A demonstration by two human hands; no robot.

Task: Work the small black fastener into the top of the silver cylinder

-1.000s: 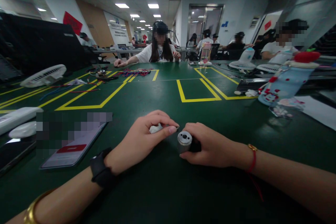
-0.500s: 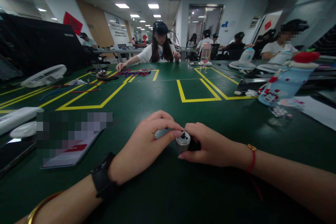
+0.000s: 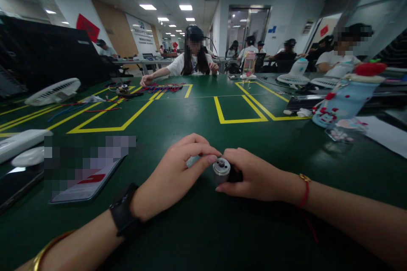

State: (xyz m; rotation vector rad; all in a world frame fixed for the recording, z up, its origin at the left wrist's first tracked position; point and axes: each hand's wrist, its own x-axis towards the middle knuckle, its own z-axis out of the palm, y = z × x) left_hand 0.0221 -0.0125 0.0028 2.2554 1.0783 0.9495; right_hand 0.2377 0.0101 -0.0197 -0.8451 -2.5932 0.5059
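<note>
A small cylindrical metal motor stands near the middle of the table, its round silver end face up. Screw holes and a short central shaft show on that face. My right hand wraps round the motor from the right, thumb at its lower front; the hand covers a dark part behind it. My left hand reaches in from the left, with thumb and index finger bent together in a pinch at the rim of the end face. Whether anything small sits between those fingertips cannot be made out.
To the left lie a phone, a white mouse-shaped object and a white fan. A blue bottle stands right, beside a small clear bag. Across the green table, a person touches bundled wires.
My left thumb and index finger have drawn slightly up and left from the motor's shaft, so more of its end face shows. My right hand keeps its grip in place.
</note>
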